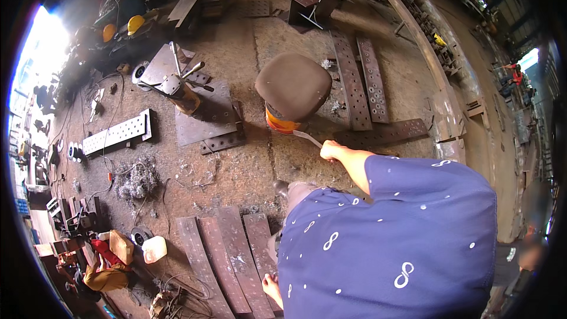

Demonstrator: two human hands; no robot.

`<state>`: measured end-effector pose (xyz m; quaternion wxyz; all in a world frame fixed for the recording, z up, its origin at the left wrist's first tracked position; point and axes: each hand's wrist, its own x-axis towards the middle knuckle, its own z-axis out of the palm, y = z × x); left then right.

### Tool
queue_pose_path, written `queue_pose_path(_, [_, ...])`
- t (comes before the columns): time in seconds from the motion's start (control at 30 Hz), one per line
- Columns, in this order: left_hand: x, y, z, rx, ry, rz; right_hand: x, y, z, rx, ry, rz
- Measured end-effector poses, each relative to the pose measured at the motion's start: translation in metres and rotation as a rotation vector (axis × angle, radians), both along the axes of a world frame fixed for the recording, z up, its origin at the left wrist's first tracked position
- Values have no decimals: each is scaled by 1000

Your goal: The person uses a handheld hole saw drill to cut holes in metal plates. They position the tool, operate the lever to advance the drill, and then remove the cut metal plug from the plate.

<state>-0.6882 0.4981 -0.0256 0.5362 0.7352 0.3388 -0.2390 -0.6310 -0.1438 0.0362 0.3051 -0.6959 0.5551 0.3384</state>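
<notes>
My right hand (332, 150) is closed round a curved grey handle (307, 137). The handle runs to an orange and yellow bucket (282, 123), which has a brown padded seat (293, 85) over it. My right arm stretches forward from a blue patterned shirt sleeve. Down by my side, my left hand (272, 289) shows only in part, its fingers loosely curled and nothing visible in them. Below it lie long steel plates (239, 260) side by side. One dark shoe (281, 188) of mine stands on the floor.
A machine with lever handles (171, 85) stands on a steel plate at left. Beyond the seat are perforated plates (353, 82). Metal shavings (137, 178) and cables litter the left floor. A long beam (413, 29) runs along the right. A person in orange (106, 277) sits at lower left.
</notes>
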Motion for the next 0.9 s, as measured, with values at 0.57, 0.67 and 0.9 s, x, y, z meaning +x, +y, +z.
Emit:
queue_pose_path(0.57, [150, -5, -56, 81, 33, -537, -107, 55, -9, 57, 107, -265])
queue_pose_path(0.67, [216, -8, -47, 91, 57, -510, -60, 67, -6, 19, 123, -277])
queue_pose_path(0.9, [373, 10, 20, 42, 152, -283, 114, 82, 11, 12, -127, -146])
